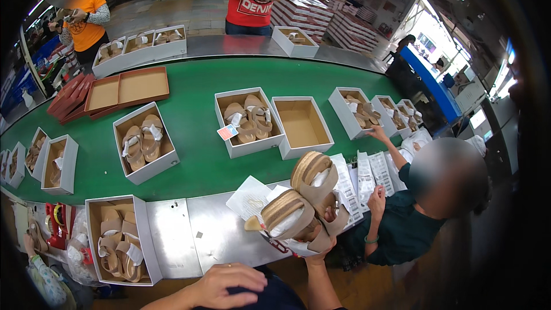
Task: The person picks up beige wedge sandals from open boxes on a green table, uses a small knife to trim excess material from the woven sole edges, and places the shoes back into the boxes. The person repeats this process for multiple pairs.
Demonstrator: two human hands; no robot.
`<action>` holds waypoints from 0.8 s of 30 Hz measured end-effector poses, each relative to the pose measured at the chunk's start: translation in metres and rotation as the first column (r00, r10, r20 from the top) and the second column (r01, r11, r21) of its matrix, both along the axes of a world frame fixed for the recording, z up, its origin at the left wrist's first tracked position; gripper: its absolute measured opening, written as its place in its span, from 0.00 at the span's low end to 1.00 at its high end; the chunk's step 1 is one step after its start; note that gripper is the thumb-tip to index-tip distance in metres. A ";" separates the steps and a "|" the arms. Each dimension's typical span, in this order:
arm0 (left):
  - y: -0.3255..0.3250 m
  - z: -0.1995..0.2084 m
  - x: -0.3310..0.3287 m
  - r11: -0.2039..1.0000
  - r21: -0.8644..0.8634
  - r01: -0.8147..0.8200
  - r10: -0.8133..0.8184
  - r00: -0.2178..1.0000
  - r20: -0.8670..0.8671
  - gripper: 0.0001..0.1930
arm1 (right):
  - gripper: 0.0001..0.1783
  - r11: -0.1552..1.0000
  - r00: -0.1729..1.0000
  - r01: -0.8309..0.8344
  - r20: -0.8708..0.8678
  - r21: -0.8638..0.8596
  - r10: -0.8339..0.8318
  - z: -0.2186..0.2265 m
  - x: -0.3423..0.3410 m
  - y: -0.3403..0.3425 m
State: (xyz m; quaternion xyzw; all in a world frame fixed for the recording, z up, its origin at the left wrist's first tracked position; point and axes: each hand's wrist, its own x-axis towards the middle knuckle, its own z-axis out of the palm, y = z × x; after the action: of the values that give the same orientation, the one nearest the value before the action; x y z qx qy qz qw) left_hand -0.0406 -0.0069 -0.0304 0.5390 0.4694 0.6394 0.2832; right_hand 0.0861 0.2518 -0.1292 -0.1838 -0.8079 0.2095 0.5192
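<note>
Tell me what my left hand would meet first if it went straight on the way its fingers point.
Probably your right wrist, below the pair of sandals that your right hand holds. Depth is unclear, so your left hand might pass above or below it.

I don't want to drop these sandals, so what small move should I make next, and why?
I'd probably bring your left hand over to the tan sandals to steady them. Your right hand seems to be holding the pair alone, from low down, while the left shows nothing in its grasp and sits apart from them.
</note>
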 end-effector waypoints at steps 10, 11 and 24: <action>0.114 0.126 -0.029 0.624 0.770 0.133 -0.513 0.813 0.275 0.36 | 0.19 0.691 0.905 -0.394 -0.384 -0.605 0.180 -0.064 -0.059 0.102; 0.125 0.120 -0.034 0.655 0.741 0.144 -0.475 0.842 0.255 0.38 | 0.18 0.545 0.857 -0.482 -0.500 -0.686 0.127 -0.080 -0.067 0.127; 0.197 0.079 -0.104 0.787 0.600 -0.145 -0.045 0.956 0.289 0.42 | 0.19 0.922 0.776 0.364 0.590 -0.130 -0.223 -0.117 -0.291 0.296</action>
State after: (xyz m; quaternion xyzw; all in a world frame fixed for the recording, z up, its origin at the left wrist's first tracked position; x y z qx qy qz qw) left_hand -0.1450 0.1902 0.0482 0.4898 0.2035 0.8360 0.1403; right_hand -0.2053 0.5477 -0.2467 -0.4228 -0.8547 0.1563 0.2574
